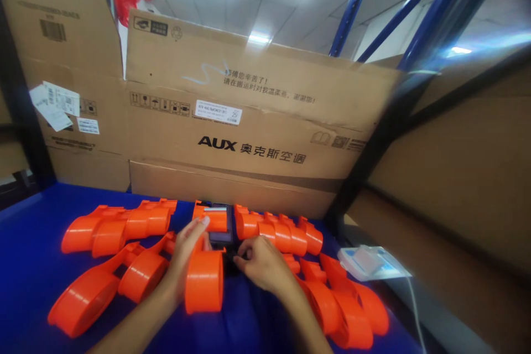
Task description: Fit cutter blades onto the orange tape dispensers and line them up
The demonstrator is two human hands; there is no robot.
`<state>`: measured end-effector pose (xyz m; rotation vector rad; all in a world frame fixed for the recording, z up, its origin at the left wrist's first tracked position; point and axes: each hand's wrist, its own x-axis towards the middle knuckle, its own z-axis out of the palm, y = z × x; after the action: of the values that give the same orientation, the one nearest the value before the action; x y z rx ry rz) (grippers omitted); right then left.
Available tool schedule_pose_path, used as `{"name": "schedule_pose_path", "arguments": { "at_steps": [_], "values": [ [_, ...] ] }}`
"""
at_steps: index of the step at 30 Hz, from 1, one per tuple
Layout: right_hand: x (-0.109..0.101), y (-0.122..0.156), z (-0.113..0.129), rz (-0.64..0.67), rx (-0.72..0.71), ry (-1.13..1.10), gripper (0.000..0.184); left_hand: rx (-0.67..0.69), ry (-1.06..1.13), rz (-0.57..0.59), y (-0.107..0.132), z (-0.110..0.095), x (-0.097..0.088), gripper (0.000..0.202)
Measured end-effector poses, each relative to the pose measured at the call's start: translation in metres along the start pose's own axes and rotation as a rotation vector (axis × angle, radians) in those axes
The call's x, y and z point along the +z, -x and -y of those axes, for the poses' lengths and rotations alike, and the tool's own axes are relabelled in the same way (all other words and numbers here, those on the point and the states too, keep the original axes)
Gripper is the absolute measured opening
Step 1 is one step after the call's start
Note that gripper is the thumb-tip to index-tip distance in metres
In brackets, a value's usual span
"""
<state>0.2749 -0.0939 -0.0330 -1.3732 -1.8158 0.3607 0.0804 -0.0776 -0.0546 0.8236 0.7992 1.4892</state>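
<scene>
At the right hand point(264, 263), a black item point(230, 263) shows indistinctly.

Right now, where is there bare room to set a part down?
Bare blue surface shows at the left edge, outside the left orange rings, and in front, between the orange ring at the left hand and the right forearm. It is crowded right of that forearm, where orange parts overlap, and beyond the hands, around a dark object.
</scene>
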Motion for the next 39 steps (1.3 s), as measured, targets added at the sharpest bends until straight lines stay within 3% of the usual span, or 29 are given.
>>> {"name": "schedule_pose_path", "arguments": {
  "at_steps": [6, 11, 15, 24, 39],
  "values": [
    [0.003, -0.007, 0.01, -0.048, 0.037, -0.133, 0.012, -0.009, -0.071, 0.04, 0.003, -0.004, 0.002, 0.044],
    [0.0, -0.008, 0.027, -0.242, 0.01, -0.454, 0.021, -0.006, -0.053, 0.034, 0.011, -0.008, 0.01, 0.041],
    [-0.005, -0.002, 0.038, -0.312, -0.129, -0.3, 0.027, -0.017, -0.084, 0.067, 0.015, -0.007, 0.014, 0.039],
    [-0.01, -0.002, 0.043, -0.259, -0.362, -0.112, 0.02, -0.023, -0.092, 0.213, 0.021, -0.009, 0.018, 0.044],
    [-0.007, 0.0, 0.039, -0.149, -0.361, -0.078, 0.019, -0.013, -0.103, 0.223, 0.021, -0.005, 0.018, 0.031]
  ]
}}
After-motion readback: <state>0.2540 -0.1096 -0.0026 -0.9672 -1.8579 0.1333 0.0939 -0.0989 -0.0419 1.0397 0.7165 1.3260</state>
